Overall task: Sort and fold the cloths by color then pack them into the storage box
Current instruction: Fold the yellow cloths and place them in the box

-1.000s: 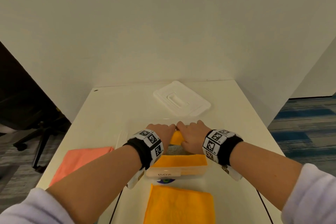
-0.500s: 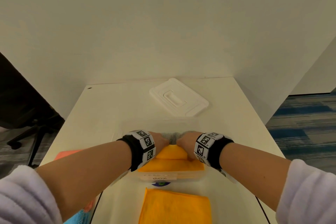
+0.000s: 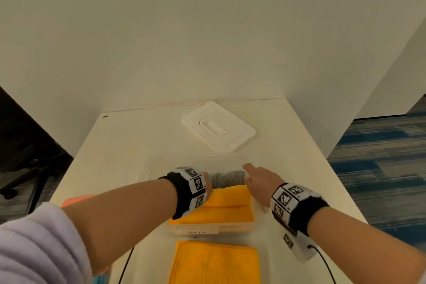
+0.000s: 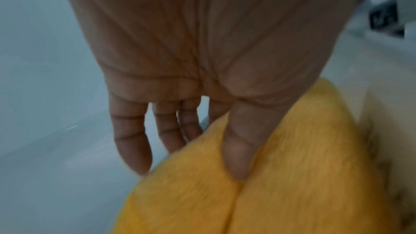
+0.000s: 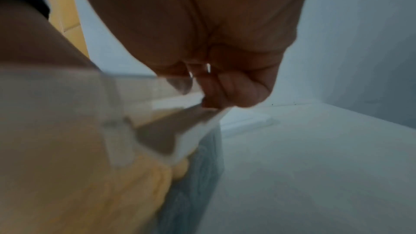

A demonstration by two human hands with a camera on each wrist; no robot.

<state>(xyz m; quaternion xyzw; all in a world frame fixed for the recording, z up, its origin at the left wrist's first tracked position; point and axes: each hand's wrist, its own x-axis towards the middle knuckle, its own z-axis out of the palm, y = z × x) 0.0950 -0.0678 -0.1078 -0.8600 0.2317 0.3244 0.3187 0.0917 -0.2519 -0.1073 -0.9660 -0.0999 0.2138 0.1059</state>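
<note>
As packing stands: orange cloth (image 3: pixel 228 205) being settled into the box (image 3: pixel 230 228), lying folded in the near part, touching a grey cloth (image 3: pixel 227 177) packed at the far end.
Box: clear, lidless, in the middle of the surface (image 3: pixel 129 145).
Left grip (image 4: pixel 180 60): down inside the box at the orange cloth's far left corner; thumb pressed into the fold, other fingers straight and loose beside it, nothing clasped.
Right grip (image 3: pixel 258 180): over the box's right rim, fingertips at the edge; whether clasping the rim or merely resting on it, cannot tell from the blurred wrist view.
Waiting: second folded orange cloth (image 3: pixel 216 263) on the surface just in front of the box; pink cloth (image 3: pixel 76 199) to the left, mostly hidden by the left arm.
Lid (image 3: pixel 217 125): lying flat beyond the box, apart from it.
Next move, by judgement: lift both grips clear of the box, take the second orange cloth by its edges without spoiling the fold, lay it on its twin to keep colours together.
Care needed: soft pile likely to spring up; probably worth a flat press before adding more.
</note>
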